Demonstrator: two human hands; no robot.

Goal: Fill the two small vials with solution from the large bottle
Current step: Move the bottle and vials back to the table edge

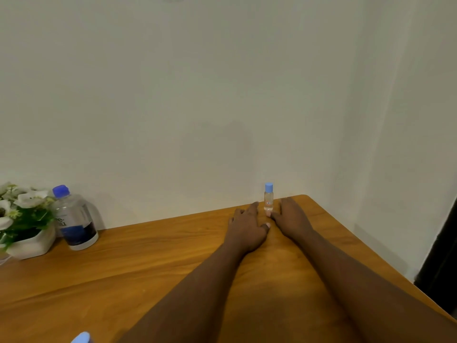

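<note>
A small clear vial (268,197) with a light-blue cap stands upright near the table's far right edge, by the wall. My left hand (247,227) lies flat on the wood just left of it, fingers stretched toward it. My right hand (290,217) lies flat just right of it, thumb tip near the vial's base. Neither hand holds anything. The large clear bottle (74,219), with a blue cap and a dark blue label, stands far to the left. A light-blue cap (81,338) shows at the bottom edge; what lies beneath it is cut off.
A white pot of white flowers (22,219) sits at the far left, touching the large bottle. The wooden table (148,256) ends at the wall behind and slants off to the right, where a dark gap (442,256) shows.
</note>
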